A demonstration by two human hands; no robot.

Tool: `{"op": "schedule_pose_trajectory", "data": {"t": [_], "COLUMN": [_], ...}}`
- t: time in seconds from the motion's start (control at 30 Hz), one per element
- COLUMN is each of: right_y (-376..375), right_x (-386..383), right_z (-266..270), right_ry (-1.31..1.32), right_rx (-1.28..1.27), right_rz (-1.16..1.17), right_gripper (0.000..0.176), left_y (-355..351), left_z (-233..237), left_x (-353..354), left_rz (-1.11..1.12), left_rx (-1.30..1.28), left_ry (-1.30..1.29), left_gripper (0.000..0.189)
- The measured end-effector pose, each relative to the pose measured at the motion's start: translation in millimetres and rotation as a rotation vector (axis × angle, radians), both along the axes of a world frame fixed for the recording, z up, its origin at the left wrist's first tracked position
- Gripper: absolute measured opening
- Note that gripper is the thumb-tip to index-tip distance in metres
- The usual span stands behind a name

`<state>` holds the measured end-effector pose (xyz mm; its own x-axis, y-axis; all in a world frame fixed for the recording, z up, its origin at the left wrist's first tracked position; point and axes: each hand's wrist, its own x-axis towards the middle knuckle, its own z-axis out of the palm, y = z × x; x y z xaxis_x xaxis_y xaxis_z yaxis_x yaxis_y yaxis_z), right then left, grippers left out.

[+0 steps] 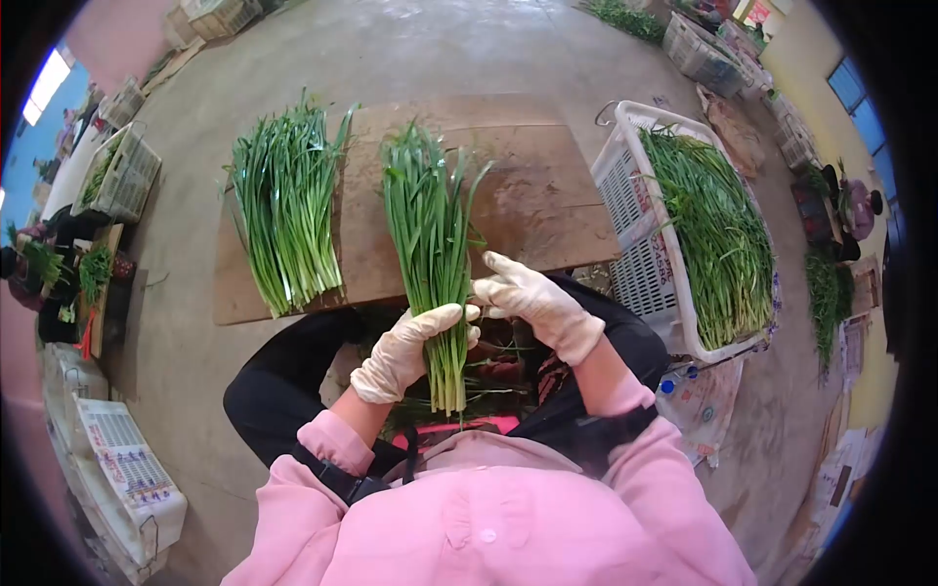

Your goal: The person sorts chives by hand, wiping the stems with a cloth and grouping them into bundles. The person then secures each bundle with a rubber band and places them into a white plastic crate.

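Observation:
My left hand (408,354), in a white glove, is closed round the lower stalks of a bunch of Chinese chives (426,220). The pale stalk ends point towards my body, while the green leaves reach over a brown board (528,186). On the bunch's right side, my right hand (539,305), also gloved, has its fingers bent and apart, the tips right at the stalks. A few leaves stick out sideways there. A larger pile of chives (288,200) lies on the board's left part, its pale ends towards me.
To my right stands a white plastic crate (640,230) filled with chives (718,234). Loose green trimmings lie below, between my legs. Other crates (122,176) and people (860,210) are along both sides. A white crate (132,459) sits at lower left.

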<state>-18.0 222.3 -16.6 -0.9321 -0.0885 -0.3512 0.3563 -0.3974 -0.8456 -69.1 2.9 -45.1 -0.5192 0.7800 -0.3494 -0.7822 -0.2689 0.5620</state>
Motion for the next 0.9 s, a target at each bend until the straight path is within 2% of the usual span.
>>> {"op": "schedule_pose_trajectory", "data": {"t": [0.03, 0.07, 0.13, 0.2, 0.23, 0.27, 0.33, 0.37, 0.43, 0.5, 0.57, 0.63, 0.67, 0.7, 0.8, 0.83, 0.9], "right_y": [-1, -9, -2, -8, -13, -14, -18, -20, -25, -29, -44, -48, -48, -49, -48, -47, -47], "right_x": [-26, -37, -64, -86, -95, -104, -116, -119, -121, -133, -129, -123, -123, -121, -126, -128, -132], "right_z": [-3, 8, 28, 71, 91, 105, 125, 134, 146, 122, 119, 122, 130, 143, 161, 166, 187], "right_ry": [0.096, 0.236, 0.325, 0.399, 0.433, 0.525, 0.698, 0.774, 0.922, 1.081, 0.736, 0.813, 0.799, 0.782, 0.740, 0.817, 0.927], "right_rx": [-0.053, -0.083, -0.177, -0.079, -0.031, -0.048, -0.085, 0.001, 0.171, 0.280, -0.060, -0.209, 0.008, 0.225, 0.434, 0.367, 0.439], "right_rz": [0.146, 0.032, -0.057, -0.220, -0.300, -0.284, -0.248, -0.230, -0.197, -0.171, -0.113, -0.028, -0.026, -0.018, 0.052, 0.024, 0.073], "right_gripper": [0.066, 0.059, 0.053, 0.039, 0.033, 0.032, 0.030, 0.029, 0.028, 0.029, 0.030, 0.032, 0.035, 0.039, 0.032, 0.052, 0.051], "left_y": [4, 7, 10, 15, 18, 21, 17, 17, 16, 20, 23, 20, 18, 21, 13, 11, 8], "left_z": [16, 25, 37, 40, 47, 56, 67, 100, 108, 116, 131, 132, 133, 146, 143, 159, 166], "left_x": [-1, -5, -15, -34, -44, -57, -89, -88, -104, -108, -103, -101, -99, -90, -97, -88, -79], "left_rz": [-0.020, -0.062, -0.139, -0.113, -0.057, 0.001, 0.023, 0.027, 0.039, 0.103, 0.172, 0.199, 0.216, 0.290, 0.259, 0.254, 0.248], "left_rx": [-0.030, -0.071, -0.162, -0.215, -0.213, -0.210, -0.031, -0.162, -0.094, -0.014, 0.017, 0.046, 0.059, 0.035, 0.022, -0.017, 0.128], "left_ry": [0.043, 0.138, 0.323, 0.606, 0.657, 0.710, 0.681, 0.878, 0.921, 0.902, 0.837, 0.884, 0.907, 0.814, 0.986, 1.003, 0.961], "left_gripper": [0.044, 0.043, 0.043, 0.039, 0.041, 0.043, 0.051, 0.067, 0.074, 0.078, 0.080, 0.080, 0.080, 0.078, 0.057, 0.060, 0.058]}}
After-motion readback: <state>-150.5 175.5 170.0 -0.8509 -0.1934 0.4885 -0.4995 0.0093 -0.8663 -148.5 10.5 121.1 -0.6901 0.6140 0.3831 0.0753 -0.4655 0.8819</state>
